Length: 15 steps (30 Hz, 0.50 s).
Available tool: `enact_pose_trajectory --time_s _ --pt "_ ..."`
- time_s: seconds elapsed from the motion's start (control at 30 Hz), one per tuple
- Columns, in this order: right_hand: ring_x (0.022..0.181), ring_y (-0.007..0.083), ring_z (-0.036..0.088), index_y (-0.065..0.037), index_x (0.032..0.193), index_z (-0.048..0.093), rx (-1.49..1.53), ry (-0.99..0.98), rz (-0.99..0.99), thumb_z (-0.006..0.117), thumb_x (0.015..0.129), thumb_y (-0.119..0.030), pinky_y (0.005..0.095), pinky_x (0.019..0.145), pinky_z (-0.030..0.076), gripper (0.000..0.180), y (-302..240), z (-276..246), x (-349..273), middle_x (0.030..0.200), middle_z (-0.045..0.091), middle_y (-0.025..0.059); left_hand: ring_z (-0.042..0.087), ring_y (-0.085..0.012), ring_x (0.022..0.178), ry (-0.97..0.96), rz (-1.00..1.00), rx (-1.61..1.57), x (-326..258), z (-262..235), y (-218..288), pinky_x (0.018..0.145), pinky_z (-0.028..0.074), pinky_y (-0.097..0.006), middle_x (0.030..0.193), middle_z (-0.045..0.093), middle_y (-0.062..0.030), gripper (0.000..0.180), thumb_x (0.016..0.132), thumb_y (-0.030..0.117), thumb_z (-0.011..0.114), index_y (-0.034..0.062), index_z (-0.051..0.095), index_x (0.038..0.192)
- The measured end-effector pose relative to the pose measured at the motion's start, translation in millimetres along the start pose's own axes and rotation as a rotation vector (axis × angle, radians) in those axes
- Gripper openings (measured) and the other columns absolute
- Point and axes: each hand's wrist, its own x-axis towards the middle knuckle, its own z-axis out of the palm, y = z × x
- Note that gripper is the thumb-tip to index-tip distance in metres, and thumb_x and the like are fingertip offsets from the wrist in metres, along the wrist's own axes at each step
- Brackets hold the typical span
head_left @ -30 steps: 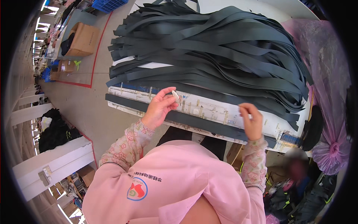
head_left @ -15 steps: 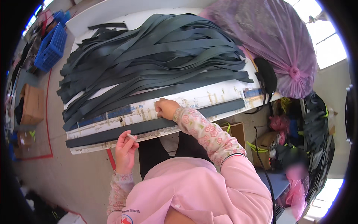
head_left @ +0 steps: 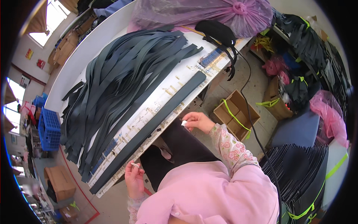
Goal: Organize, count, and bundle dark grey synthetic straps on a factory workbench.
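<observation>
My left hand [head_left: 135,183] pinches a short white stick [head_left: 135,165] between thumb and fingers, close to the near left end of the table [head_left: 128,127]. Off the front edge, over my lap, my right hand [head_left: 200,121] has its fingertips closed on a small white piece [head_left: 184,123], whose kind I cannot make out. A single dark grey-green strap [head_left: 156,128] lies straight along the table's front edge, touched by neither hand. Behind it spreads a heap of similar straps [head_left: 123,71], several layers deep.
A pink plastic bag [head_left: 209,15] and a black pouch with cords [head_left: 216,33] sit at the table's far end. To the right are an open cardboard box [head_left: 233,119], a hanging black cable [head_left: 248,115] and stacked dark material [head_left: 298,175]. A blue crate [head_left: 50,128] stands left.
The view has turned to the right. My right hand has left the table top and come back off its front edge, a white piece now showing in its fingers. The left still holds the stick.
</observation>
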Motion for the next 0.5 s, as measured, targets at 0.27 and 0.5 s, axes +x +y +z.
enact_pose_trajectory --time_s 0.27,0.5 --pt "0.061 0.0176 0.065 -0.004 0.102 0.064 0.244 0.965 0.339 0.067 0.086 -0.002 0.0320 0.054 0.055 0.016 197.0 -188.2 39.1 0.081 0.068 0.0076 0.065 -0.0170 0.079 -0.049 -0.176 0.254 27.5 85.5 -13.9 0.074 0.055 -0.028 0.102 0.068 -0.0107 0.028 0.094 0.001 0.058 0.0038 0.056 0.122" --pt "0.060 0.0231 0.067 -0.001 0.096 0.064 0.540 1.096 0.423 0.066 0.085 0.001 0.0356 0.049 0.055 0.011 249.1 -212.7 137.6 0.075 0.068 0.0111 0.064 -0.0185 0.080 0.082 -0.253 0.363 44.8 132.5 -4.8 0.074 0.054 -0.031 0.098 0.069 -0.0113 0.029 0.093 -0.002 0.058 0.0055 0.056 0.121"
